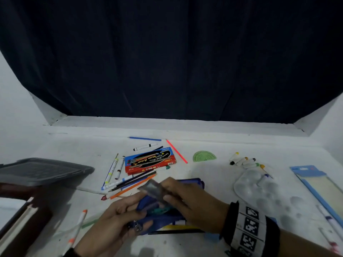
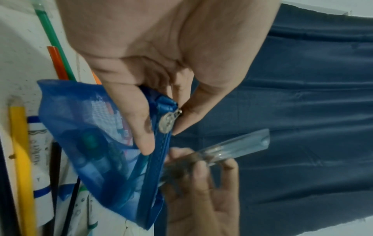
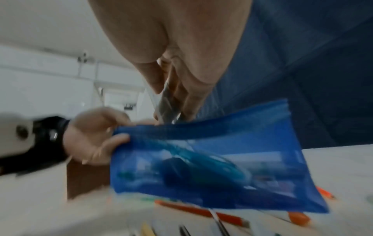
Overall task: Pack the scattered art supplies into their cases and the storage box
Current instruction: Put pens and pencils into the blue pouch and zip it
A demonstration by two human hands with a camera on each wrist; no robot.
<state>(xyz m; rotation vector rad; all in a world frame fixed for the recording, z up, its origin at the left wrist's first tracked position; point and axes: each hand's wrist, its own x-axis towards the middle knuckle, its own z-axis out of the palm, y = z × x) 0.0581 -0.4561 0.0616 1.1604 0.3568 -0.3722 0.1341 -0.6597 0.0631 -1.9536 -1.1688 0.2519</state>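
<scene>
A blue mesh zipper pouch point(image 1: 163, 217) is lifted off the white table, its zipper open. My left hand point(image 1: 133, 210) pinches the pouch's edge beside the metal zipper pull point(image 2: 167, 123). My right hand point(image 1: 165, 191) grips a flat clear plastic packet point(image 1: 153, 189) with dark contents. The packet point(image 2: 232, 150) slants with its lower end at the pouch's mouth point(image 2: 153, 167). In the right wrist view the packet point(image 3: 165, 102) goes down behind the pouch's top edge point(image 3: 201, 129). Teal and dark items show through the mesh point(image 3: 201, 162).
Behind the pouch lie loose pencils and markers point(image 1: 130, 182) and a red-and-blue pencil box point(image 1: 150, 160). A grey storage box lid point(image 1: 42, 169) sits left, a brown box point(image 1: 22, 219) near left. A green protractor point(image 1: 204, 156), paint tubes point(image 1: 243, 161), a white palette point(image 1: 259, 188) and a blue card pack point(image 1: 319, 186) lie to the right.
</scene>
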